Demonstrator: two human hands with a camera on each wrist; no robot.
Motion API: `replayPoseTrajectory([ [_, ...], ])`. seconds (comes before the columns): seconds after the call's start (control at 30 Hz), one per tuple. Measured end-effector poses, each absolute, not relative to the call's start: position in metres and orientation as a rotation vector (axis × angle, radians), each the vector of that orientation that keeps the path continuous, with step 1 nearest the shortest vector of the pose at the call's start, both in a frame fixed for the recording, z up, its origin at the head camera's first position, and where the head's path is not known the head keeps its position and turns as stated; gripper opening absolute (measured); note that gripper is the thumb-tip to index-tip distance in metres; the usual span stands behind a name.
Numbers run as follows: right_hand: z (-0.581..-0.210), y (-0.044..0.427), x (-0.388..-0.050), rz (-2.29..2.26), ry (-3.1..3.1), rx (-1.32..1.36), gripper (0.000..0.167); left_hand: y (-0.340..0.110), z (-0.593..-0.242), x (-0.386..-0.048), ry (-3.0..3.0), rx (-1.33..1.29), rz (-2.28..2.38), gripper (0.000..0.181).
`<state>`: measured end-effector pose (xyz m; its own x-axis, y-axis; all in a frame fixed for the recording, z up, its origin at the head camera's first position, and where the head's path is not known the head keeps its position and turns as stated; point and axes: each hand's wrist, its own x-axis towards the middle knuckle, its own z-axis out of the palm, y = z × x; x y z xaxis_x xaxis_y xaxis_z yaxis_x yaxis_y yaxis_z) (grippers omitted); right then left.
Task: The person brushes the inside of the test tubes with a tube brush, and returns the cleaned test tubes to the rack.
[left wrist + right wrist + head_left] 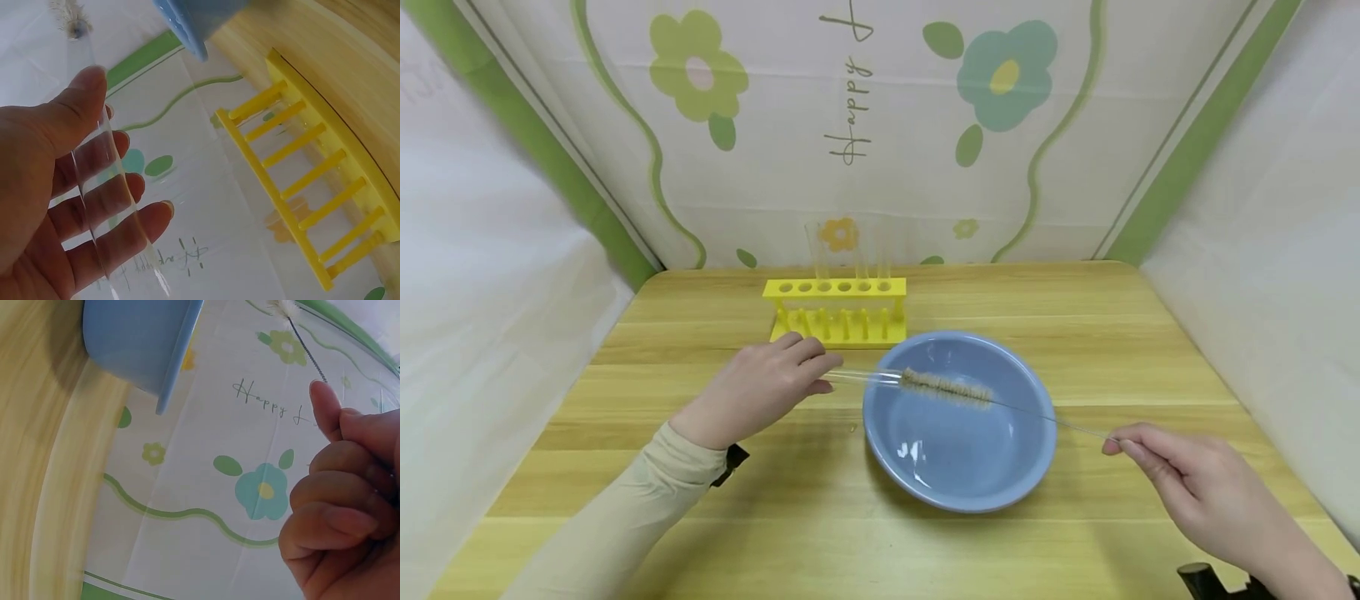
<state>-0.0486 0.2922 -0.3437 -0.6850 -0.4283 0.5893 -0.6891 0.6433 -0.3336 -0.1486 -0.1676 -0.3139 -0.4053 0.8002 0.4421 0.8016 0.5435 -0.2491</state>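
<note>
My left hand (767, 382) holds a clear glass test tube (867, 377) between thumb and fingers, left of the blue basin. In the left wrist view the thumb lies along the test tube (103, 206), with the fingers behind it. The tube's mouth points right, over the basin (958, 458). At that mouth sits a test tube brush (947, 388) with pale bristles, most of them outside the glass. My right hand (1206, 487) pinches the far end of the brush's thin wire handle between thumb and forefinger, its other fingers curled in, as the right wrist view shows.
A yellow test tube rack (835, 289) stands behind the basin, toward the back left, with several holes and a few clear tubes (883, 258) upright in it. All rests on a wooden table (700, 333). A flowered white cloth (880, 125) hangs behind the table.
</note>
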Motion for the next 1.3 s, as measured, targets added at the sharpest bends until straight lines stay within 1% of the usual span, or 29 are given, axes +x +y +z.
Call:
replayPoseTrajectory([
  [0.2, -0.346, 0.292, -0.052, 0.792, -2.348, 0.92, 0.017, -0.167, -0.313, -0.148, -2.311, -1.321, -0.055, 0.03],
  [0.5, -0.354, 0.289, -0.057, 0.747, -2.338, 0.941, 0.016, -0.165, -0.315, -0.146, -2.331, -1.327, -0.051, 0.028],
  [0.6, -0.356, 0.286, -0.058, 0.727, -2.364, 0.942, 0.019, -0.16, -0.315, -0.146, -2.314, -1.345, -0.05, 0.029],
  [0.77, -0.356, 0.281, -0.061, 0.731, -2.392, 0.939, 0.03, -0.153, -0.313, -0.146, -2.289, -1.342, -0.065, 0.028],
  [0.9, -0.357, 0.276, -0.063, 0.756, -2.406, 0.942, 0.034, -0.15, -0.312, -0.144, -2.278, -1.323, -0.057, 0.028],
  [1.1, -0.358, 0.267, -0.065, 0.776, -2.415, 0.938, 0.034, -0.147, -0.31, -0.142, -2.25, -1.289, -0.016, 0.025],
  [1.3, -0.357, 0.258, -0.067, 0.786, -2.429, 0.932, 0.033, -0.144, -0.309, -0.139, -2.237, -1.272, -0.005, 0.026],
])
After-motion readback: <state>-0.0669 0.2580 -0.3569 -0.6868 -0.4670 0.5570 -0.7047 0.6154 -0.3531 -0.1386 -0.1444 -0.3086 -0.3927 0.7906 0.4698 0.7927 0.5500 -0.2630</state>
